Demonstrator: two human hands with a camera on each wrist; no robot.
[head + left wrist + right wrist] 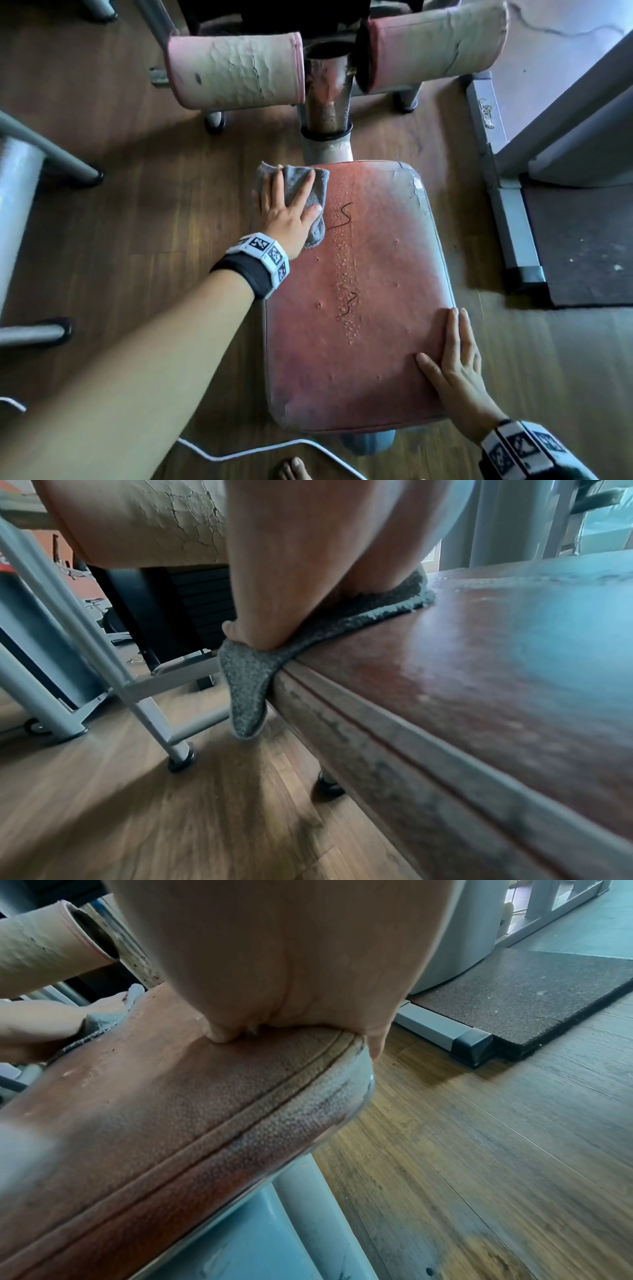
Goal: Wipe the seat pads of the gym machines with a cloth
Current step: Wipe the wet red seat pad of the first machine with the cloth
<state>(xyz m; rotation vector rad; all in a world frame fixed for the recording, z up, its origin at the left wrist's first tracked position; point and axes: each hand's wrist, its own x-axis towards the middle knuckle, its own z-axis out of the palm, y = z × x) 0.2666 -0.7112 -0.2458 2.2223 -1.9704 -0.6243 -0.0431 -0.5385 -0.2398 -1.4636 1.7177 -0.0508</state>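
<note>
A worn red seat pad (359,301) fills the middle of the head view, with a line of droplets down its centre. My left hand (287,205) lies flat with spread fingers on a grey cloth (308,192) at the pad's far left corner. In the left wrist view the cloth (250,685) drapes over the pad's (479,669) left edge under my fingers. My right hand (452,363) rests flat on the near right part of the pad, fingers straight. In the right wrist view my right hand (294,982) presses the pad (178,1107) by its right edge.
Two cracked pink roller pads (236,72) (435,48) flank a chrome post (327,99) beyond the seat. Grey machine legs (51,161) stand on the wooden floor at left. A dark rubber mat (582,246) and a metal frame (507,212) lie at right. A white cable (239,452) runs by my bare foot (294,469).
</note>
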